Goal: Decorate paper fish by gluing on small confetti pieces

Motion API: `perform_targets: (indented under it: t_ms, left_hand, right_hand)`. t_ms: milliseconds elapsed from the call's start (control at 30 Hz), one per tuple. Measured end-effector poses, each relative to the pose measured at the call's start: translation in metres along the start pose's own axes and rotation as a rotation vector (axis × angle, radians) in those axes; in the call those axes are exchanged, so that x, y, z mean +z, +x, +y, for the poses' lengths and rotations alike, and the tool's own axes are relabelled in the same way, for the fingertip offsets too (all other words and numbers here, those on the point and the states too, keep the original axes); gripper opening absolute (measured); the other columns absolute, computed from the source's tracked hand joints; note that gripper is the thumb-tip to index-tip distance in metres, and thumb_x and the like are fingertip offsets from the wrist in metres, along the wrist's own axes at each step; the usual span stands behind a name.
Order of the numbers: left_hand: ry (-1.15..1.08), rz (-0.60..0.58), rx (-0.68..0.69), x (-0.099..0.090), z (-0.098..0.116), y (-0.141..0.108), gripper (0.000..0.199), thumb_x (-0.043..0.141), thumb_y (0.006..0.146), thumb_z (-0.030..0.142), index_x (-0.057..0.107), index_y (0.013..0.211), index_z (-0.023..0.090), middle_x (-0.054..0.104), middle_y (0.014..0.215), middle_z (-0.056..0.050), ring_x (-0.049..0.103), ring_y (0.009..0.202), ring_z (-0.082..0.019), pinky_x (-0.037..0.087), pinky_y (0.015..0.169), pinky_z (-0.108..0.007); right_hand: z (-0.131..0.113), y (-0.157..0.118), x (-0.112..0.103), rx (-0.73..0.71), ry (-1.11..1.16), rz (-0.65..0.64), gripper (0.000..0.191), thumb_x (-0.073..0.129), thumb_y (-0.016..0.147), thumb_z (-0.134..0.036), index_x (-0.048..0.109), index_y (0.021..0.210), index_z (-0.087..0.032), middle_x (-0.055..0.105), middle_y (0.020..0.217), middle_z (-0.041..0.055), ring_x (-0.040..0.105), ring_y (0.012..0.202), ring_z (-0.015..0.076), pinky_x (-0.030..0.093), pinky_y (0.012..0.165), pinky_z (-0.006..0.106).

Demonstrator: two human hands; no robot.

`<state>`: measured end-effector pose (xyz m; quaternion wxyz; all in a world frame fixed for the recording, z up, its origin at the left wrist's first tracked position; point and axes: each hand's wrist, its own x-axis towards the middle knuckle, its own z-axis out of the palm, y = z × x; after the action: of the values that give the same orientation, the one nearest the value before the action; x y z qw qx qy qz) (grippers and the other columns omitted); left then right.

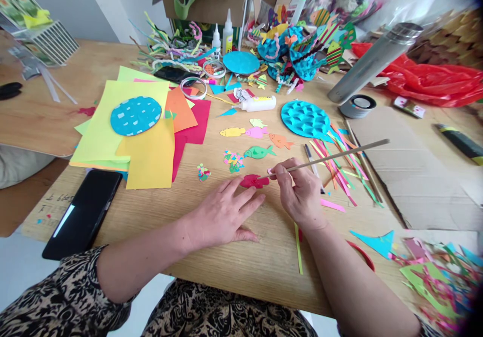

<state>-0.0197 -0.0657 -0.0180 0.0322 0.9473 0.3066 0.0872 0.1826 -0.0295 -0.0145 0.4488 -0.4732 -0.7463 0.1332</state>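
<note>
A thin stick (339,155) is gripped in the right hand (300,191), its tip held at the red fish (249,180). The red fish is laid on the tabletop (215,266), near the green fish (260,152), its edge met by the left hand (222,214), whose fingers are spread.
</note>
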Motion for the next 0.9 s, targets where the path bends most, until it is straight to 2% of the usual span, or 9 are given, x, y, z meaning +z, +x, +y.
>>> perform_targets:
  t_ms: [500,900]
  left_hand:
    - [-0.014,0.007,0.003,0.0,-0.0006,0.0011,0.081,0.039,0.087,0.07,0.037,0.145,0.013,0.046,0.144,-0.014,0.032,0.138,-0.037,0.026,0.116,-0.051]
    - [-0.004,0.003,0.007,-0.0001,-0.0002,0.0008,0.081,0.041,0.087,0.069,0.038,0.145,0.012,0.046,0.144,-0.014,0.031,0.139,-0.037,0.026,0.116,-0.051]
  right_hand:
    - [0.0033,0.0014,0.0013,-0.075,-0.031,-0.104,0.019,0.048,0.093,-0.016,0.052,0.075,-0.02,0.058,0.067,0.0026,0.054,0.06,0.0157,0.04,0.06,0.03]
    - [0.0033,0.0002,0.0003,-0.07,-0.025,-0.057,0.017,0.049,0.092,-0.015,0.054,0.077,-0.019,0.059,0.068,0.0023,0.056,0.063,0.0153,0.041,0.061,0.029]
